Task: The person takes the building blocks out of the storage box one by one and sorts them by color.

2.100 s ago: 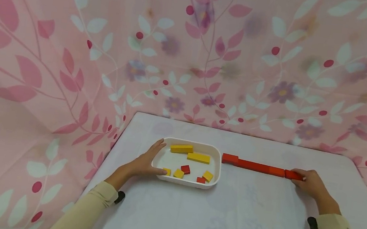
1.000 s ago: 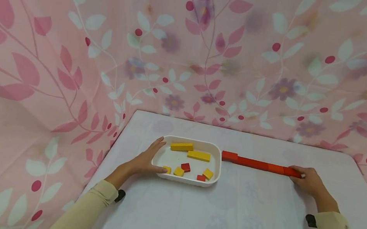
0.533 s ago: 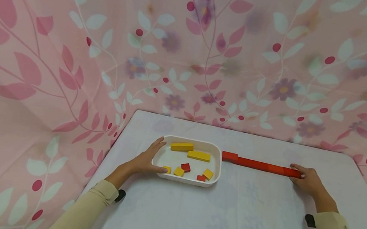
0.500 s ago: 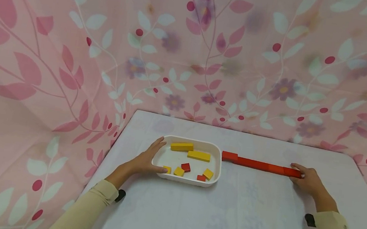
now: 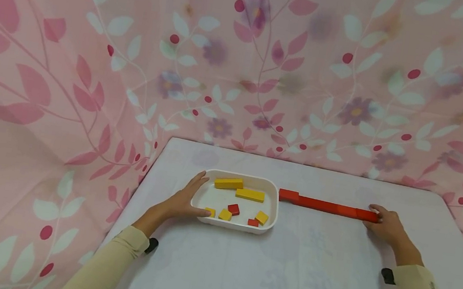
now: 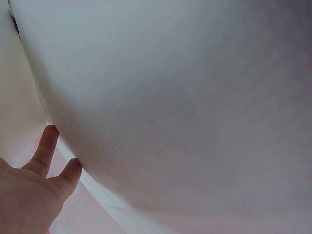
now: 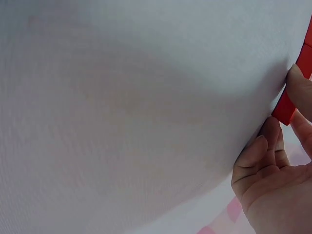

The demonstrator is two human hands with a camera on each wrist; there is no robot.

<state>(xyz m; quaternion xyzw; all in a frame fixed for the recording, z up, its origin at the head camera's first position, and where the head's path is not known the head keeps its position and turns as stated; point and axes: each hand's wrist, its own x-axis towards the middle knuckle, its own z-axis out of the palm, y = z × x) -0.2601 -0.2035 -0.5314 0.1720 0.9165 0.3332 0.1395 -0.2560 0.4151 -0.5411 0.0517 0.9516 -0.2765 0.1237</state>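
L grip (image 5: 179, 203) spread wide @ left end of wht tray (image 5: 223, 201); R grip (image 5: 387, 227) narrow, pinching right end of red blk row (image 5: 326, 206).

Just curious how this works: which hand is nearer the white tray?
Left: the left hand touches the left end of the white tray; the right hand is farther off, at the right end of the red row.
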